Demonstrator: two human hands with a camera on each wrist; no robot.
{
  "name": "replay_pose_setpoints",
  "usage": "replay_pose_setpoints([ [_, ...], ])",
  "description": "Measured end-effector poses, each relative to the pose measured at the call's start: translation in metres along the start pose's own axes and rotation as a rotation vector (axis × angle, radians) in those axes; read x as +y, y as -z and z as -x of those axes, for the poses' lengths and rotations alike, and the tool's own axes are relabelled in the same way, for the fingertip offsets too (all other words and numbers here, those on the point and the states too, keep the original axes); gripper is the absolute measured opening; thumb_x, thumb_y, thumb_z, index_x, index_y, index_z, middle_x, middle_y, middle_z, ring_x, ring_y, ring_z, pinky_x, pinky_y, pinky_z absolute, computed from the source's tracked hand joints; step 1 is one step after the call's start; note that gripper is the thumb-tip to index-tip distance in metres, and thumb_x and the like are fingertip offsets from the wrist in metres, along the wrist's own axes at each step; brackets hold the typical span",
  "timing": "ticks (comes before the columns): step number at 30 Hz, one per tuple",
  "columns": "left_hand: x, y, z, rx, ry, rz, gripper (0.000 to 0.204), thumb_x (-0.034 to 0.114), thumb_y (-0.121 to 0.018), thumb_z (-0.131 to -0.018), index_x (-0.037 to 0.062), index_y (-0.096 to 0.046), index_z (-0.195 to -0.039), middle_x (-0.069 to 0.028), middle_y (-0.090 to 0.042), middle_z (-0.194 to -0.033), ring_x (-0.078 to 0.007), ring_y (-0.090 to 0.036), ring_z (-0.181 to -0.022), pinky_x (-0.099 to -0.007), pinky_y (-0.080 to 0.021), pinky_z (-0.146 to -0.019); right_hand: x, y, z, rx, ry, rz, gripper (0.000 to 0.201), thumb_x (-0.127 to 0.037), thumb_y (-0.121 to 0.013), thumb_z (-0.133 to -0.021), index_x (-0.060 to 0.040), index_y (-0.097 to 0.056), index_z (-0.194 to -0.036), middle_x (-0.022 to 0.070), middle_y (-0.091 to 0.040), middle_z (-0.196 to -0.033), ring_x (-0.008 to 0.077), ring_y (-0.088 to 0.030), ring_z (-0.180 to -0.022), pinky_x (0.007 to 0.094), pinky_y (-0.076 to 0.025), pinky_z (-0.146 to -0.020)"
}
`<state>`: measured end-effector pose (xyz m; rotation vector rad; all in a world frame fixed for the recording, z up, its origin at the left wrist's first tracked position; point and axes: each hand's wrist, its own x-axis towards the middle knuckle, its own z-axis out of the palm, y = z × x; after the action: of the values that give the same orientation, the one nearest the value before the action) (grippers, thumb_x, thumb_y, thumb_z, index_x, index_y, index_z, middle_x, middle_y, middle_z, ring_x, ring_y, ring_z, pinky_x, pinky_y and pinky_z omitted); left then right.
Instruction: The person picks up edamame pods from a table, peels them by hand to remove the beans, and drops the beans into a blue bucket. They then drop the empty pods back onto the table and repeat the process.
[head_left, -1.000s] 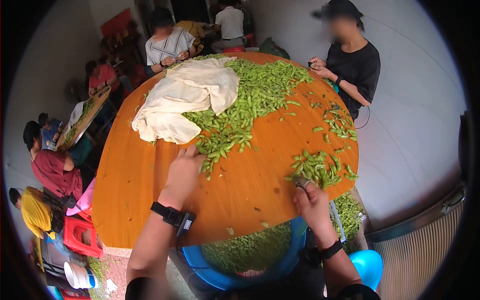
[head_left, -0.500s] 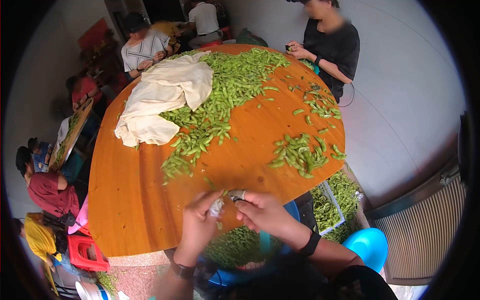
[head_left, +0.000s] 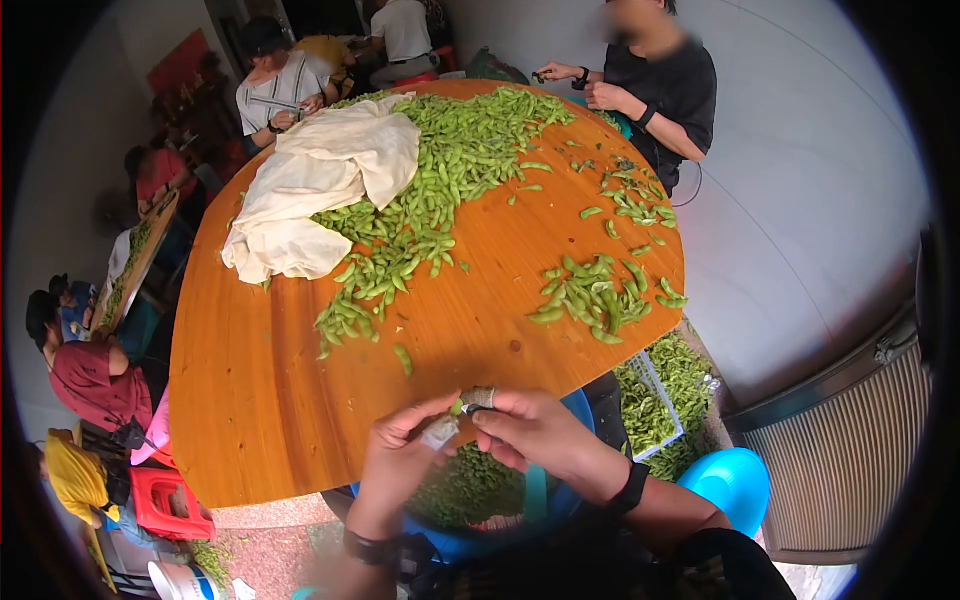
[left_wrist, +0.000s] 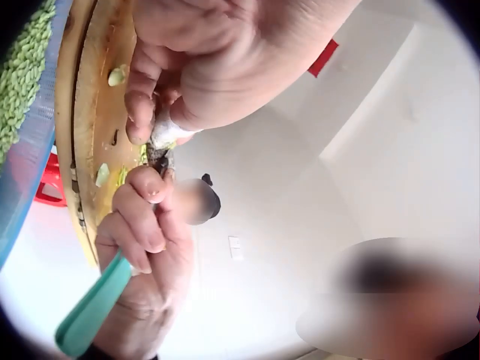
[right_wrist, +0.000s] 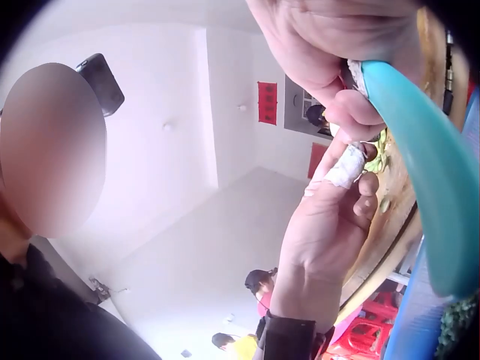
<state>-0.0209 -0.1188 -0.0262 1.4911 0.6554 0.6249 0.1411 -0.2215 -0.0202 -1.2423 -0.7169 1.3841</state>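
Observation:
Both hands meet over the table's near edge in the head view. My left hand [head_left: 395, 455], its thumb wrapped in white tape [right_wrist: 346, 166], pinches a green soybean pod [head_left: 456, 408], mostly hidden by fingers. Curled around a teal-handled tool [right_wrist: 427, 172] is my right hand [head_left: 545, 435], its fingertips right at the pod. A grey wrap [head_left: 478, 397] covers a finger of that hand. The tool's working end is hidden, so I cannot tell its kind. Below both hands is a blue basin [head_left: 582, 412] holding shelled green beans [head_left: 465, 490].
On the round wooden table [head_left: 270, 400] lie a large pod heap [head_left: 470, 150], a cream cloth [head_left: 320, 160], a smaller pod pile [head_left: 590, 295] and a loose pod [head_left: 402, 360]. A crate of pods [head_left: 650, 400] and a blue bowl [head_left: 735, 495] stand right. Two people sit across.
My left hand has come back from the big heap with a pod, and my right hand has moved left from the small pile. They now meet above the basin.

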Motion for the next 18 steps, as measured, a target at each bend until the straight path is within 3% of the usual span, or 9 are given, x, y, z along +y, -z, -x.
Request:
replay_pose_setpoints([
  [2,0.001,0.006,0.0,-0.051,0.127,0.135,0.031,-0.003,-0.063,-0.087,0.0057,-0.068,-0.116,-0.005,-0.069,-0.096,-0.0067,-0.062,-0.067,-0.0186,-0.05,-0.055,0.0,0.0,0.002,-0.066,-0.002,-0.125,0.016,-0.016,-0.052,-0.099,-0.0043,-0.063,-0.099,-0.0019,-0.056,-0.069,0.0049,-0.048,-0.048,0.0203,-0.034,-0.04],
  [8,-0.001,0.019,0.003,-0.204,0.213,0.35,0.032,-0.001,-0.061,-0.088,0.0053,-0.066,-0.119,-0.0071,-0.07,-0.101,-0.0115,-0.066,-0.078,-0.0237,-0.054,-0.065,-0.001,-0.003,0.009,-0.066,-0.058,-0.224,0.017,-0.015,-0.053,-0.098,-0.0071,-0.063,-0.11,-0.0014,-0.056,-0.071,0.0046,-0.046,-0.047,0.0194,-0.03,-0.039],
  [12,0.007,0.017,0.008,-0.203,0.286,0.469,0.031,0.001,-0.06,-0.089,0.0053,-0.066,-0.12,-0.0072,-0.07,-0.103,-0.0128,-0.067,-0.086,-0.0249,-0.054,-0.069,-0.001,0.003,0.01,-0.135,-0.058,-0.268,0.018,-0.016,-0.054,-0.098,-0.0077,-0.063,-0.111,-0.0013,-0.057,-0.072,0.0046,-0.046,-0.047,0.0198,-0.029,-0.038],
  [14,0.009,0.012,0.01,-0.138,0.298,0.513,0.034,-0.002,-0.063,-0.085,0.0005,-0.064,-0.119,-0.0151,-0.069,-0.096,-0.0213,-0.069,-0.077,-0.0284,-0.054,-0.066,-0.002,0.004,0.01,-0.143,-0.099,-0.311,0.017,-0.013,-0.056,-0.097,-0.0062,-0.063,-0.111,-0.0019,-0.056,-0.07,0.0039,-0.045,-0.049,0.0201,-0.031,-0.041],
  [15,0.009,0.007,0.011,-0.139,0.3,0.512,0.034,-0.002,-0.063,-0.085,0.0005,-0.064,-0.119,-0.0151,-0.069,-0.096,-0.0213,-0.069,-0.077,-0.0284,-0.054,-0.066,0.0,-0.002,0.011,-0.142,-0.099,-0.314,0.017,-0.013,-0.056,-0.097,-0.0062,-0.063,-0.111,-0.0019,-0.056,-0.07,0.0039,-0.045,-0.049,0.0201,-0.031,-0.041],
  [17,0.01,-0.008,0.013,0.043,-0.46,-0.713,0.04,-0.005,-0.063,-0.082,-0.0005,-0.062,-0.122,-0.0174,-0.069,-0.099,-0.0239,-0.069,-0.089,-0.0312,-0.054,-0.075,0.005,-0.016,0.015,0.115,0.221,0.026,0.013,-0.008,-0.056,-0.095,-0.0037,-0.064,-0.105,-0.0022,-0.055,-0.067,0.003,-0.043,-0.054,0.0205,-0.033,-0.045],
  [18,0.012,-0.014,0.016,0.042,-0.458,-0.712,0.04,-0.005,-0.063,-0.082,-0.0005,-0.062,-0.122,-0.0174,-0.069,-0.099,-0.0239,-0.069,-0.089,-0.0312,-0.054,-0.075,0.003,-0.018,0.017,0.115,0.219,0.026,0.013,-0.008,-0.056,-0.095,-0.0037,-0.064,-0.105,-0.0022,-0.055,-0.067,0.003,-0.043,-0.054,0.0205,-0.033,-0.045],
])
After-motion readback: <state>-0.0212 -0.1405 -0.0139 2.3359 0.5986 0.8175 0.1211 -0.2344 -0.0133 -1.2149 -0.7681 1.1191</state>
